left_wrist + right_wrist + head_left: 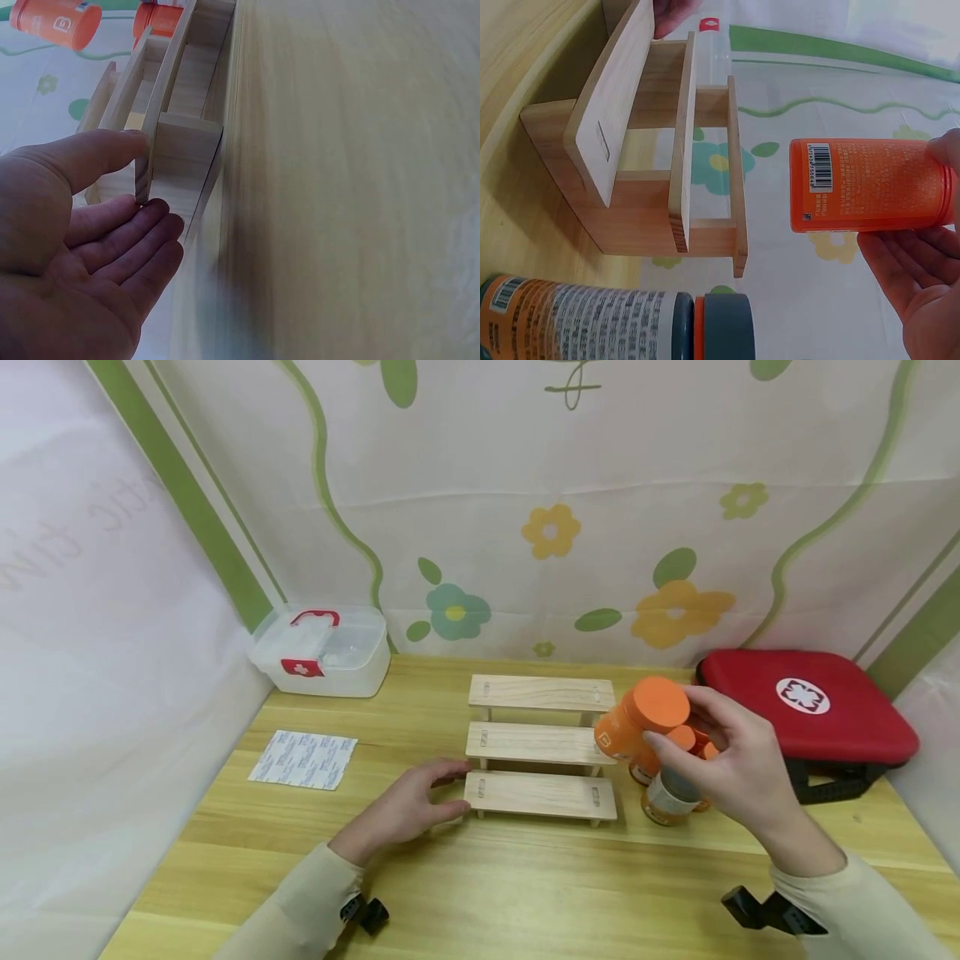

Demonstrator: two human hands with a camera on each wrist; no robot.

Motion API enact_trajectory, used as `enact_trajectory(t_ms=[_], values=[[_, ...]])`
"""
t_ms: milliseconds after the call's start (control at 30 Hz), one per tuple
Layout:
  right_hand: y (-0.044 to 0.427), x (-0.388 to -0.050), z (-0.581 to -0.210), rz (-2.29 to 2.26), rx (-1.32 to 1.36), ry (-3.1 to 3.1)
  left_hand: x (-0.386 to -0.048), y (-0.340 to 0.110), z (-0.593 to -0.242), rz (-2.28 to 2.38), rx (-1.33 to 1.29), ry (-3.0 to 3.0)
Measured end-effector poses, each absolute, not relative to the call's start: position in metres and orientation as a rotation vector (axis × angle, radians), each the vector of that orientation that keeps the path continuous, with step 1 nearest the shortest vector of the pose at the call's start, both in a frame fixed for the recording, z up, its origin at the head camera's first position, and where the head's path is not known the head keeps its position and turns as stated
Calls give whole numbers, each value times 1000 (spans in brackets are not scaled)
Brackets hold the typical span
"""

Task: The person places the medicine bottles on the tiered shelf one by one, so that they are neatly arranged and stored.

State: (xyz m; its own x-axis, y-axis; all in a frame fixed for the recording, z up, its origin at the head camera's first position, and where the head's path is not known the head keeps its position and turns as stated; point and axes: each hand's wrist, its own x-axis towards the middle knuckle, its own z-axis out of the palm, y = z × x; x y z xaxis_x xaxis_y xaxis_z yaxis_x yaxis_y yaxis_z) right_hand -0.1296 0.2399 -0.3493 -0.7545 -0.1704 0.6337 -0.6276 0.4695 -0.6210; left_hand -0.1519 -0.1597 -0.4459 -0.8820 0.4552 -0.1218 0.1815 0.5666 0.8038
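Orange bottle bears 1 barcode; fine print too small.

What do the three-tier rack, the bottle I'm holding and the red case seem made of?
Three-tier rack: pale, smooth wood, apparently unpainted, since grain shows. Orange bottle: probably plastic, with a slight gloss along its smooth body. Red first-aid case: a moulded-looking shell with a soft sheen; fabric or plastic, I can't tell.

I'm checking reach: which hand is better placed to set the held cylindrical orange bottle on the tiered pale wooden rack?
Right hand, probably: it grips the bottle near the right end of the rack, whereas the left hand touches the left end.
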Motion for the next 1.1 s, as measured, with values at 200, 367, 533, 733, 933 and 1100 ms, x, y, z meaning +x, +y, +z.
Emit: enact_trajectory(t_ms=[200,367,533,733,933,1100], values=[[229,-139,-347,1257,717,-2205,-151,-159,-445,1222,523,2491],[219,-147,-346,1302,728,-2160,-151,-159,-444,1220,532,2491],[210,-154,-344,1311,743,-2147,-152,-158,-444,1222,536,2489],[199,-162,-341,1252,758,-2177,-152,-157,-445,1229,526,2484],[188,-169,-339,1263,784,-2199,-151,-158,-444,1219,527,2499],[179,-175,-339,1285,802,-2201,-150,-157,-443,1222,523,2489]])
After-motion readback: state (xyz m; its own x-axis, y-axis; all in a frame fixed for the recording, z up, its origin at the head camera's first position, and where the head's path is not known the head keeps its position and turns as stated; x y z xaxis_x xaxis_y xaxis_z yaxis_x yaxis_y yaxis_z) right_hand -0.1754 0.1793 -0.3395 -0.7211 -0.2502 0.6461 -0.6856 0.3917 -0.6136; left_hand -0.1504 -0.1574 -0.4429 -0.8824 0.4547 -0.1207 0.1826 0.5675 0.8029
